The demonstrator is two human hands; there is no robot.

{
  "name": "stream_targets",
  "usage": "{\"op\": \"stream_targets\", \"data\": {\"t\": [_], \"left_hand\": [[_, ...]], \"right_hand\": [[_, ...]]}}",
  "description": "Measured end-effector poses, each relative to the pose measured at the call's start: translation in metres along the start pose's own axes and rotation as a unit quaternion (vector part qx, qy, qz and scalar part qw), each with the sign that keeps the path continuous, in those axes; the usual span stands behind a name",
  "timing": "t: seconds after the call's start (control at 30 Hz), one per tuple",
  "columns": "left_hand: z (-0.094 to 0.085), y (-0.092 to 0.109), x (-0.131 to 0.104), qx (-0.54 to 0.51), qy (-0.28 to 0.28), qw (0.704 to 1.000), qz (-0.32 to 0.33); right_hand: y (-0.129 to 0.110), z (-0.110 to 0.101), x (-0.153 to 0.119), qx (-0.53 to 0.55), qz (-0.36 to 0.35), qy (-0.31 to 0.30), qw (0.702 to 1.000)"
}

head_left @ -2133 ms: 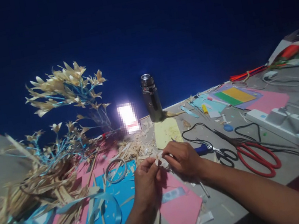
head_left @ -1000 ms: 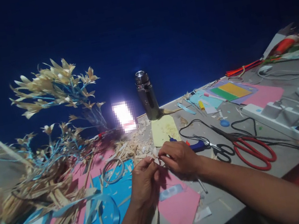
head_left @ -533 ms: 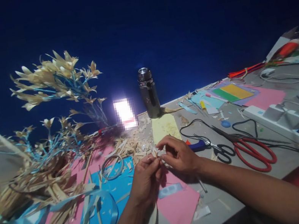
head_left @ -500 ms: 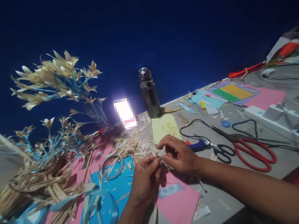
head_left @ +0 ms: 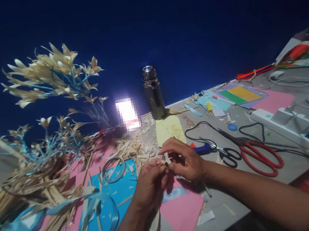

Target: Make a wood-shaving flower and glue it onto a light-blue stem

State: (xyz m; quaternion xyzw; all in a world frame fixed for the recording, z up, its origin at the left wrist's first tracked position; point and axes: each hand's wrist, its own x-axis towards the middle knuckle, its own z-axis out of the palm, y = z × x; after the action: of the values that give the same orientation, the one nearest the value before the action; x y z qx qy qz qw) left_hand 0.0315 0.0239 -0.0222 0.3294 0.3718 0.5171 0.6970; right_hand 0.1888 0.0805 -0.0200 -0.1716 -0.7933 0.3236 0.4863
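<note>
In the middle of the head view my left hand (head_left: 150, 180) is closed, its thumb and fingers pinching a small pale dried-husk flower (head_left: 164, 159). My right hand (head_left: 185, 161) curves over it from the other side, its fingertips closed on the same flower. Fingers hide most of the piece. Below both hands lies a pink paper sheet (head_left: 184, 215) with a clear strip on it. A pale yellow sheet (head_left: 169, 125) with crumbs on it lies just beyond my right hand.
Red-handled scissors (head_left: 262, 158) and black-handled scissors (head_left: 230, 158) lie to the right, near a white power strip (head_left: 282, 127). A dark flask (head_left: 154, 95) stands at the back. Husk flowers on blue stems (head_left: 55, 77), husk scraps (head_left: 135, 150) and blue ribbon (head_left: 115, 214) fill the left.
My hands remain together around the husk flower, with small shifts of the fingers; the piece now looks turned and more covered. The whole view has shifted slightly.
</note>
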Motion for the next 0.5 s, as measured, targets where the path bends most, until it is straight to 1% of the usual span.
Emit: {"op": "stream_targets", "data": {"t": [0.07, 0.1, 0.2, 0.27, 0.33, 0.4, 0.5], "left_hand": [[0.0017, -0.0003, -0.0004, -0.003, 0.004, 1.0, -0.001], [0.0026, -0.0009, -0.0004, -0.01, 0.015, 1.0, 0.001], [0.0038, -0.0037, 0.0003, -0.021, 0.073, 0.997, 0.007], [0.0026, -0.0056, 0.001, -0.004, 0.096, 0.995, 0.012], [0.0001, -0.0065, 0.0016, 0.014, 0.096, 0.995, 0.014], [-0.0021, -0.0065, 0.0018, 0.014, 0.092, 0.996, 0.013], [-0.0028, -0.0059, 0.0018, 0.001, 0.093, 0.996, 0.015]], "right_hand": [[-0.0014, -0.0014, 0.0008, 0.019, 0.008, -0.007, 1.0], [-0.0015, -0.0015, 0.0008, 0.014, 0.005, -0.003, 1.0], [0.0007, 0.0005, -0.0008, -0.06, -0.041, 0.023, 0.997], [0.0034, 0.0028, -0.0028, -0.116, -0.071, 0.041, 0.99], [0.0058, 0.0045, -0.0048, -0.144, -0.078, 0.063, 0.984], [0.0073, 0.005, -0.0059, -0.146, -0.077, 0.081, 0.983], [0.007, 0.0041, -0.0056, -0.136, -0.079, 0.082, 0.984]]}}
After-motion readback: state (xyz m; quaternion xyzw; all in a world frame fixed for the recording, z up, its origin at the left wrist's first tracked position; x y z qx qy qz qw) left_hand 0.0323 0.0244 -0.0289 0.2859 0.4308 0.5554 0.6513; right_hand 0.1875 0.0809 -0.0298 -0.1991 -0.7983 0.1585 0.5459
